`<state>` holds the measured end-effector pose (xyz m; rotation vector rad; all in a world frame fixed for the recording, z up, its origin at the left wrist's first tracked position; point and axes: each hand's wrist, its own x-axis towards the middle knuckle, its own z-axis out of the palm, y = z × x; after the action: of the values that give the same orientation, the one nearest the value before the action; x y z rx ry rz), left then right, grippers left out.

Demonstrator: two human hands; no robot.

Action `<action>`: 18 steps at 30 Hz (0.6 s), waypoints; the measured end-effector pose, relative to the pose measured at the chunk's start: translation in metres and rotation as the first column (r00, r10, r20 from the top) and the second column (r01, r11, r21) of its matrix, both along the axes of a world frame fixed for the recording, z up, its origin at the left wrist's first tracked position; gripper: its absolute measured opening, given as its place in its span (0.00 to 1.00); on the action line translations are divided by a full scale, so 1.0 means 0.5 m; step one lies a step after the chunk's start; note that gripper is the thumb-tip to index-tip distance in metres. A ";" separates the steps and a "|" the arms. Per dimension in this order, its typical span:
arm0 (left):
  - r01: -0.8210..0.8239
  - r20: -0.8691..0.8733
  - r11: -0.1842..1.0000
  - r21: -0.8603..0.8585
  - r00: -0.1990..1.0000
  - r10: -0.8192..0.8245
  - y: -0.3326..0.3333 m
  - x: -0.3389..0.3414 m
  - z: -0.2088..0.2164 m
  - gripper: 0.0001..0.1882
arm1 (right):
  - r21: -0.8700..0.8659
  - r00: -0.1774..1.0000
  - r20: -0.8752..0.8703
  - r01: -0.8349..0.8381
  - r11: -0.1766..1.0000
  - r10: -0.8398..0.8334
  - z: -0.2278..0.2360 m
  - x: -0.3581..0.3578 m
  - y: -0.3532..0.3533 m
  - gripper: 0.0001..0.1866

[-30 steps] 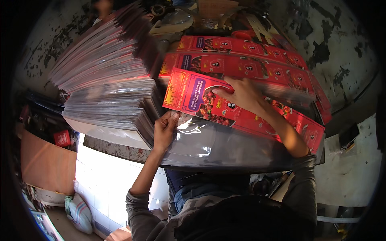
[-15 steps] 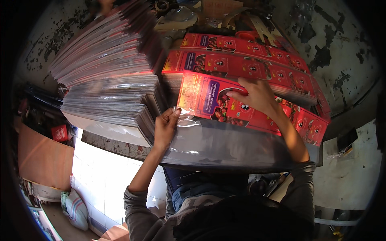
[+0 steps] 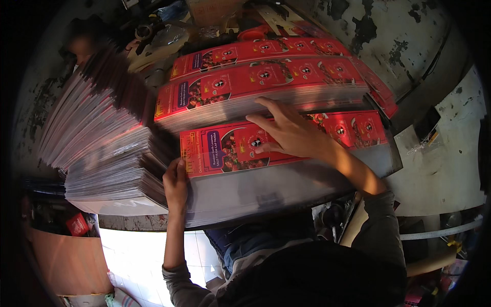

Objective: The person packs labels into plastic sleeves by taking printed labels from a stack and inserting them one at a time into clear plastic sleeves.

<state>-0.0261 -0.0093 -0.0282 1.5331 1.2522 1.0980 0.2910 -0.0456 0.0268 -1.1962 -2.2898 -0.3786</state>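
A long red printed strip (image 3: 302,140) lies across a stack of clear plastic sheets (image 3: 245,197) on the table in front of me. My left hand (image 3: 175,187) is closed at the strip's left end, thumb and fingers pressed together on its edge. Clear film seems to overlap the strip's lower part there. My right hand (image 3: 286,128) rests over the middle of the strip, fingers spread and pointing left, gripping nothing. Just beyond are two rows of stacked red printed strips (image 3: 271,74), the nearer one showing thick layered edges.
Tall fanned piles of plastic-covered sheets (image 3: 107,174) stand left of my left hand. Tape rolls (image 3: 143,33) and a red round item (image 3: 253,33) lie at the back. Another person (image 3: 82,46) is at the far left. A worn, peeling wall (image 3: 394,46) rises behind.
My head view has shifted, so the scene sits further left. My right hand has opened from a curled pose and spread over the strip. My left hand stays at the strip's left end.
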 end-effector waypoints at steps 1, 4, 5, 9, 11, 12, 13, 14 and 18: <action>-0.003 -0.004 1.000 0.001 1.000 0.003 -0.010 0.000 0.005 0.17 | -0.073 0.999 -0.012 0.048 0.996 -0.049 0.019 0.017 -0.034 0.33; -0.058 -0.311 0.944 0.326 0.936 0.165 -0.039 0.014 0.034 0.23 | -0.388 0.946 -0.252 0.092 0.917 -0.201 0.025 0.104 -0.113 0.30; 0.033 -0.540 0.889 0.457 0.805 0.247 -0.047 0.024 0.055 0.26 | -0.383 0.927 -0.227 0.196 0.903 -0.298 0.014 0.149 -0.139 0.29; 0.360 -0.827 0.825 0.435 0.522 0.208 -0.037 0.054 0.097 0.28 | -0.515 0.826 -0.232 0.343 0.785 -0.513 -0.008 0.305 -0.194 0.27; 0.488 -0.819 0.822 0.295 0.572 -0.046 -0.006 0.072 0.097 0.28 | -0.367 0.834 -0.063 0.492 0.790 -0.549 -0.033 0.354 -0.185 0.28; 0.476 -0.818 0.826 0.302 0.574 -0.032 0.003 0.074 0.093 0.28 | -0.360 0.841 -0.066 0.482 0.799 -0.537 -0.042 0.358 -0.176 0.28; 0.498 -0.837 0.802 0.329 0.547 0.004 0.014 0.077 0.084 0.30 | -0.314 0.850 -0.026 0.493 0.811 -0.526 -0.056 0.359 -0.168 0.30; 0.522 -0.851 0.773 0.360 0.524 0.041 0.026 0.080 0.074 0.31 | -0.262 0.853 0.016 0.508 0.821 -0.522 -0.066 0.359 -0.161 0.31; 0.528 -0.855 0.741 0.415 0.504 0.119 0.028 0.082 0.041 0.38 | -0.345 0.852 -0.049 0.475 0.809 -0.521 -0.092 0.336 -0.152 0.36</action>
<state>0.0148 0.0047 -0.0077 2.9503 1.2304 0.5526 0.4589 -0.1217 -0.0191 -1.9402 -1.9306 -0.0924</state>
